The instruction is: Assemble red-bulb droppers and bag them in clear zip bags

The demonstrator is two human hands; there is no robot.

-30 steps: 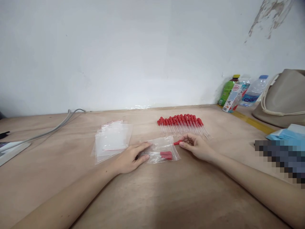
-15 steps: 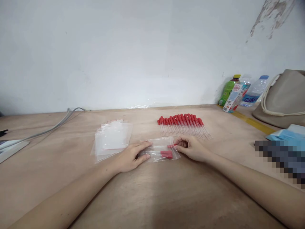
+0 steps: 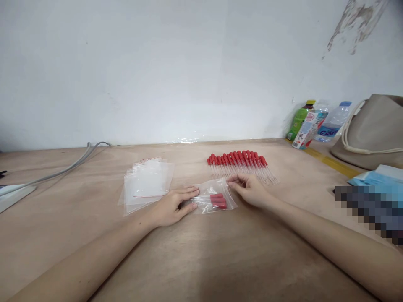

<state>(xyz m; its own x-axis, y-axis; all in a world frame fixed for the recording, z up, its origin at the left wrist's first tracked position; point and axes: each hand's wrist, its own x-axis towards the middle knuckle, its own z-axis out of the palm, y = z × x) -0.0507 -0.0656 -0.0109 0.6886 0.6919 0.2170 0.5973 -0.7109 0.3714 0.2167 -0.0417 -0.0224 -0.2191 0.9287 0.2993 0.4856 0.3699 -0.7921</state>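
A small clear zip bag (image 3: 214, 195) lies on the wooden table (image 3: 201, 251) with red-bulbed droppers (image 3: 218, 200) inside it. My left hand (image 3: 174, 205) rests flat on the bag's left end, fingers stretched out. My right hand (image 3: 250, 190) sits at the bag's right edge, its fingertips pinching the bag's mouth. Just behind the bag a row of several glass droppers with red bulbs (image 3: 241, 164) lies side by side. A stack of empty clear zip bags (image 3: 146, 184) lies to the left of my left hand.
Drink bottles (image 3: 310, 123) stand at the back right against the white wall, beside a beige bag (image 3: 374, 130). A blue-and-white packet (image 3: 374, 176) lies at the right edge. A grey cable (image 3: 63, 167) runs along the left, ending near a flat white object (image 3: 12, 195).
My right hand pushed a red-bulbed dropper leftward into the clear bag; the dropper now lies inside with the others, and the fingers have moved up to the bag's mouth. The left hand stayed put.
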